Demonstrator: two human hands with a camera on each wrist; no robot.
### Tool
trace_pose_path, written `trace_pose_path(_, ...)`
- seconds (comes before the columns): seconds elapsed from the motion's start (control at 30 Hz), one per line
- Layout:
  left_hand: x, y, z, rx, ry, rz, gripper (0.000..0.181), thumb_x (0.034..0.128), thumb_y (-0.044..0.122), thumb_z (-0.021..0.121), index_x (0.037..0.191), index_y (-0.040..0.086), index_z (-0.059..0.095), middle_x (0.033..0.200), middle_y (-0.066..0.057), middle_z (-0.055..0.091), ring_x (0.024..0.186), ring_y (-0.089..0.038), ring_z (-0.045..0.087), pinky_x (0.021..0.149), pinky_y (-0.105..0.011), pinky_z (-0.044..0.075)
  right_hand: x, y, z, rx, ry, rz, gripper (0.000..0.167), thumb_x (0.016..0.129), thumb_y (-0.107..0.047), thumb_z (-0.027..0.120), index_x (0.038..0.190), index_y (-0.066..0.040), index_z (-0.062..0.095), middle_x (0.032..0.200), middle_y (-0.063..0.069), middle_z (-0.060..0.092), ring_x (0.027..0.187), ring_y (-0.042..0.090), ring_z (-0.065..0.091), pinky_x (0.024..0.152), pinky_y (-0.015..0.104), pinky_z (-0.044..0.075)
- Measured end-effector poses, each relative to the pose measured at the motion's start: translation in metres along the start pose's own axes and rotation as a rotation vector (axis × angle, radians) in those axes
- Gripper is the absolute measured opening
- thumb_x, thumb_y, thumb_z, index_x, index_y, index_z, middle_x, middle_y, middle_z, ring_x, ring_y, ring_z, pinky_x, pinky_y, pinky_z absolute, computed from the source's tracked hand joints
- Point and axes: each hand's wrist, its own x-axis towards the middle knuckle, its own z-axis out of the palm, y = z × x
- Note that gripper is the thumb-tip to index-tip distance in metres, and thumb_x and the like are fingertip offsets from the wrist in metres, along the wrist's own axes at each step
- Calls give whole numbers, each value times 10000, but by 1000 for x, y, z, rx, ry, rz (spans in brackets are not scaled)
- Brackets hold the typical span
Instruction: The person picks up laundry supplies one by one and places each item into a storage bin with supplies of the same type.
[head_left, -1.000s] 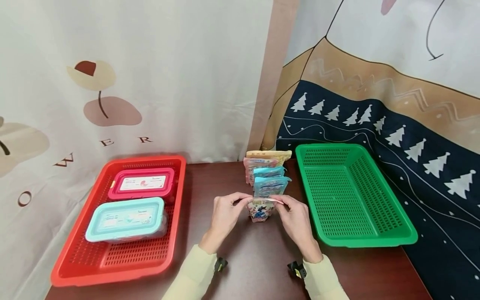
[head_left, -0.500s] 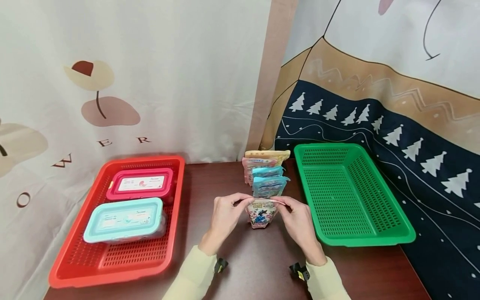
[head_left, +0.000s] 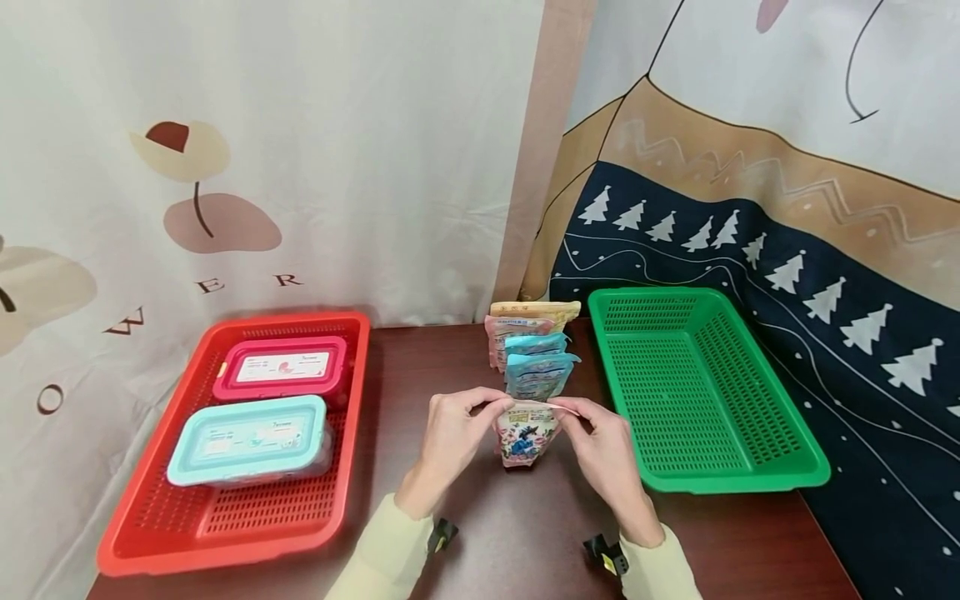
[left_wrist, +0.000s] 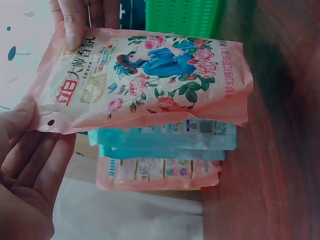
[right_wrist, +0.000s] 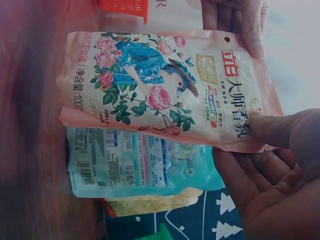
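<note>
A pink laundry detergent pouch (head_left: pixel 525 435), printed with roses and a blue-clothed figure, is pinched by its top corners between both hands. My left hand (head_left: pixel 456 437) has thumb and fingers on one corner, and my right hand (head_left: pixel 606 450) grips the opposite one. In the head view the pouch hangs upright near the table; whether its base touches is unclear. Close behind it stand two blue pouches (head_left: pixel 538 377), then a pink pouch (head_left: pixel 498 340) and a yellow pouch (head_left: pixel 536 310). The right wrist view shows printed text on a blue pouch (right_wrist: pixel 125 160).
To the left lies a red basket (head_left: pixel 341 492) containing a pink-lidded box (head_left: pixel 285 367) and a light-blue-lidded box (head_left: pixel 251 439). A green basket (head_left: pixel 750 479) stands to the right, near my right hand. Curtains (head_left: pixel 360 167) hang behind the brown table (head_left: pixel 420 367).
Both hands have drawn the pink detergent pouch slightly toward me, away from the blue pouches, and more of its front shows. The row of pouches and the baskets stay put.
</note>
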Motion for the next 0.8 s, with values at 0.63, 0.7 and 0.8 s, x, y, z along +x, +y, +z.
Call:
trace_pose_path(0.63, 32, 63, 19, -150, 17, 174, 100, 900, 195, 825, 944, 106, 835, 897, 18, 789, 790, -49, 725, 706, -223, 582, 4, -27, -70, -121, 168, -128, 232, 882, 51, 779, 1036, -119, 816, 982, -5, 782, 820, 3, 663, 701, 84, 472)
trace_pose_path(0.7, 36, 70, 24, -171, -10, 171, 111, 902, 197, 823, 964, 105, 833, 912, 9, 790, 806, -56, 719, 738, -203, 577, 4, -29, -81, -125, 170, -120, 224, 887, 48, 776, 1035, -116, 814, 964, 4, 778, 769, -16, 633, 660, 89, 463)
trace_pose_path(0.8, 43, 80, 31, -200, -45, 177, 115, 914, 185, 810, 980, 93, 828, 920, -4, 788, 810, -66, 709, 751, -203, 573, 7, -32, -96, -122, 164, -95, 203, 907, 22, 768, 1045, -120, 812, 951, 14, 772, 728, -7, 612, 624, 104, 458)
